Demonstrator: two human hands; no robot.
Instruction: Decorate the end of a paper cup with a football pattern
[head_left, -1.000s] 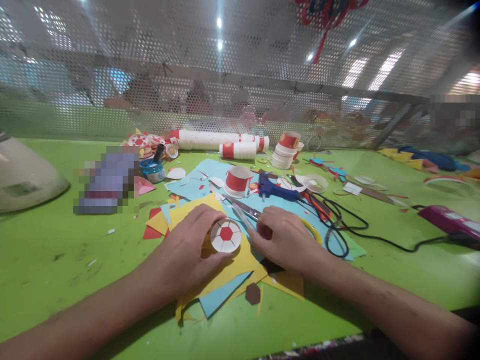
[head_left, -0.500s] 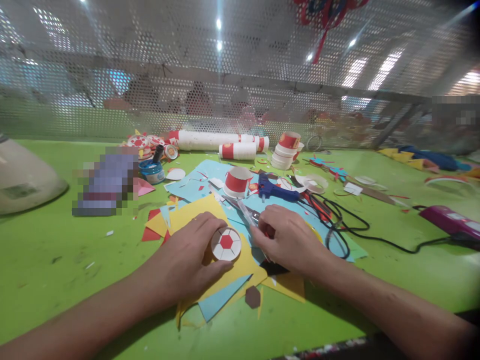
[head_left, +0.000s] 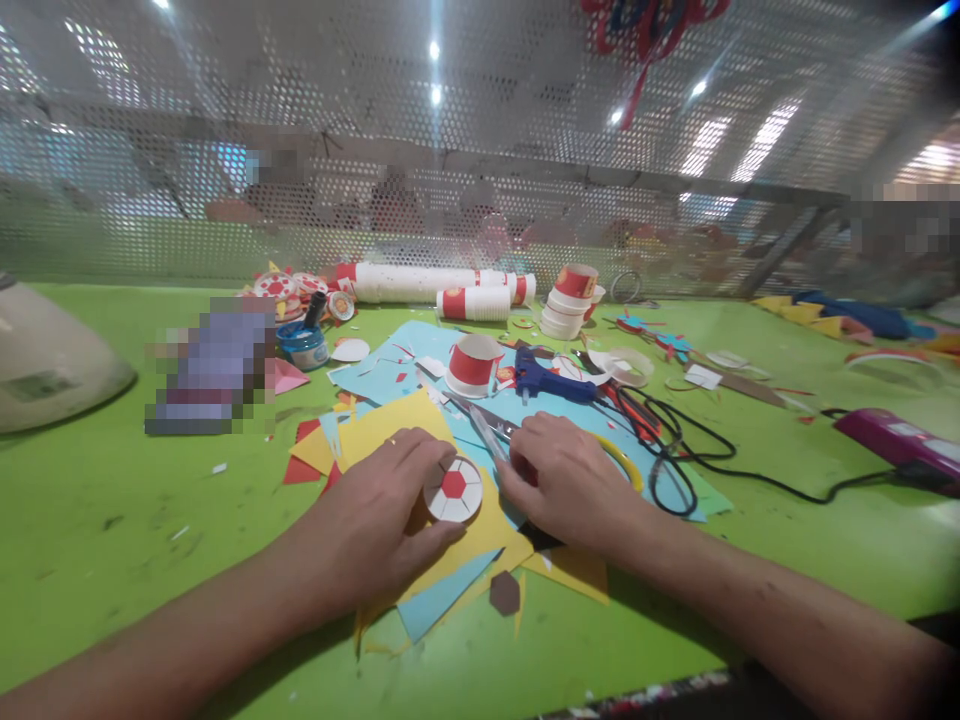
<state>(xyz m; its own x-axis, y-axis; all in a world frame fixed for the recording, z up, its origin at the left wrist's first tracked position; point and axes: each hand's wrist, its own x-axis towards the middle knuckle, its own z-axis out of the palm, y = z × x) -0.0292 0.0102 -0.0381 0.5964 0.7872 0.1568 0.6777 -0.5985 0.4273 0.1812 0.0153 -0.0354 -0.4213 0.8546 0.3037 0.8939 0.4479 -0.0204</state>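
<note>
My left hand [head_left: 394,500] grips a small round white disc [head_left: 453,489] by its edge, thumb below and fingers above. The disc's face carries a red hexagon with dark lines running outward, like a football. Beside it, my right hand [head_left: 559,470] is closed with curled fingers, the thumb at the end of a pen [head_left: 489,432] with a clear, pale barrel. Scissors lie under and behind this hand, their yellow handle [head_left: 621,458] showing past the knuckles. Yellow paper [head_left: 405,425] and blue paper [head_left: 375,372] lie beneath the hands. What else the right fingers cover is hidden.
A red-and-white paper cup [head_left: 474,366] and a blue glue gun [head_left: 551,378] with a black cable stand beyond my hands. Stacked cups [head_left: 566,305] are farther back. A blue jar [head_left: 304,346] sits left, a purple power strip [head_left: 896,445] right. A brown hexagon [head_left: 505,594] lies in front.
My right hand has shifted slightly, and more of the scissors' yellow handle shows. My left hand still holds the disc in nearly the same place.
</note>
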